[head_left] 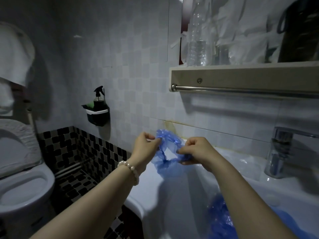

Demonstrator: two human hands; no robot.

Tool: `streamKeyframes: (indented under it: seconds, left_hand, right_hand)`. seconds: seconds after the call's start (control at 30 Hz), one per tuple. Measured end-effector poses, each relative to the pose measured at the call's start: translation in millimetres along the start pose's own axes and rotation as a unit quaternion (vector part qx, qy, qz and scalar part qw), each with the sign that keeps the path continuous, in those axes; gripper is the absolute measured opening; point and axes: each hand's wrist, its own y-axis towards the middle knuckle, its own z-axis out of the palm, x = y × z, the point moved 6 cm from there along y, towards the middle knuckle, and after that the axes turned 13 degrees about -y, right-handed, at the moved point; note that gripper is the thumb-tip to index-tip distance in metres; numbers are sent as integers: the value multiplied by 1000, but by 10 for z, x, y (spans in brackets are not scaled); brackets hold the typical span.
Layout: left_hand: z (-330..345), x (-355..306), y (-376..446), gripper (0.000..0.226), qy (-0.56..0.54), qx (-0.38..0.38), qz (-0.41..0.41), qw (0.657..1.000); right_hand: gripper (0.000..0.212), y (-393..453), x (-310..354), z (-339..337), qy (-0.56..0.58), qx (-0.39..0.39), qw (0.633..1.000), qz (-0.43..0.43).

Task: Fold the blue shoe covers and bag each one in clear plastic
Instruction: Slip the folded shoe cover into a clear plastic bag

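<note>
A: What lies nearest?

B: A heap of crinkled blue plastic shoe covers point(222, 219) at the bottom of the view, in the white ceramic washbasin point(172, 204), partly hidden behind the right forearm.

A: And the hands?

B: Both are raised over the basin's back rim. The left hand point(144, 145), with a pearl bead bracelet point(130, 169) on its wrist, pinches one edge of a single thin blue plastic shoe cover point(165, 149) between thumb and curled fingers. The right hand point(195, 149) grips the opposite edge, fingers curled round the gathered film. The cover is stretched between them, its opening spread so the white surface shows through.

A: What is beside them?

B: A chrome tap point(279, 152) stands on the basin's right side. To the left, well apart, a white toilet point(22, 187) with its lid up.

A: Farther back?

B: On the pale tiled wall, a black holder point(98, 116) carries a dark spray bottle point(99, 99) and something green. Above the basin a beige shelf point(241, 75) with a metal rail point(241, 90) bears a clear plastic bottle point(198, 37) and crumpled white plastic point(245, 31).
</note>
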Motion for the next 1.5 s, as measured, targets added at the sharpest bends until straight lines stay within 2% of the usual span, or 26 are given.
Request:
streamKeyframes:
  seconds: [0.1, 0.2, 0.27, 0.33, 0.37, 0.5, 0.53, 0.57, 0.6, 0.63, 0.67, 0.73, 0.8, 0.87, 0.93, 1.0, 1.03, 1.1, 1.17, 1.2, 1.27, 1.33, 1.37, 1.43, 1.47, 1.5]
  left_hand:
    - [100, -15, -70, 18, 17, 30, 12, 999]
    - [213, 76, -103, 35, 52, 85, 18, 995]
    - [211, 91, -106, 45, 141, 78, 75, 984]
    - [152, 88, -95, 46, 263, 38, 141, 954]
    - [122, 96, -101, 43, 307, 23, 148, 940]
    - [20, 179, -108, 29, 384, 16, 77, 920]
    - [2, 180, -97, 24, 399, 12, 76, 914]
    - [-5, 162, -92, 17, 412, 11, 85, 907]
    - [-2, 140, -83, 8, 422, 13, 97, 901]
    - [13, 133, -77, 1, 422, 26, 106, 900]
    - [36, 142, -73, 6, 413, 42, 112, 903]
    - [80, 139, -84, 12, 400, 63, 120, 906]
    - [109, 99, -80, 17, 392, 57, 145, 907]
    - [125, 33, -98, 21, 372, 48, 171, 911]
    - [134, 10, -91, 21, 362, 47, 171, 915]
    - [113, 18, -64, 34, 354, 58, 159, 920]
    - [92, 9, -60, 37, 344, 63, 155, 924]
    - [-20, -2, 1, 22, 294, 39, 130, 946]
    - [-233, 23, 98, 37, 248, -12, 81, 965]
    - [-330, 39, 141, 39, 261, -21, 68, 963]
    - [-463, 44, 240, 32, 344, -7, 49, 938]
    - [-517, 27, 285, 22, 457, 56, 10, 887]
    - [-518, 56, 289, 21, 490, 111, -22, 865]
    - [-489, 118, 217, 24, 503, 234, -111, 825]
    - [-463, 109, 159, 23, 503, 279, -147, 805]
    - [-433, 77, 144, 20, 504, 299, -153, 796]
  right_hand:
    - [35, -29, 56, 61, -56, -16, 998, -18]
    - [32, -35, 92, 93, -91, -38, 995, -12]
    - [26, -32, 69, 115, -41, -28, 999, 21]
    - [24, -17, 49, 134, 44, -12, 998, 36]
    - [24, -8, 37, 130, 72, -10, 997, 40]
    - [25, 28, -94, 75, 94, -18, 992, 80]
    - [25, 36, -137, 42, 39, -34, 995, 89]
    - [23, 35, -164, -16, -65, -61, 992, 88]
    - [20, 26, -169, -85, -196, -98, 973, 75]
    - [14, 6, -148, -137, -316, -138, 937, 49]
    - [16, -20, -111, -149, -392, -163, 905, 16]
    - [27, -37, -32, -63, -433, -159, 884, -72]
    - [21, -26, 47, 100, -441, -118, 877, -151]
    - [20, -26, 77, 237, -425, -83, 884, -175]
    - [30, -5, 78, 285, -362, -68, 915, -166]
    - [34, 25, 46, 234, -271, -59, 951, -135]
    - [33, 50, 4, 169, -223, -59, 967, -109]
    - [29, 113, -140, 11, -141, -56, 988, -40]
    - [25, 145, -320, -141, -89, -54, 994, 37]
    - [23, 148, -406, -219, -83, -61, 992, 67]
    - [19, 165, -514, -423, -151, -100, 979, 98]
    - [23, 150, -534, -582, -267, -97, 953, 108]
    - [25, 127, -529, -586, -311, -55, 942, 111]
    - [25, 34, -490, -466, -369, 77, 920, 104]
    - [24, -10, -439, -378, -376, 130, 913, 88]
    - [25, -23, -361, -299, -362, 148, 919, 57]
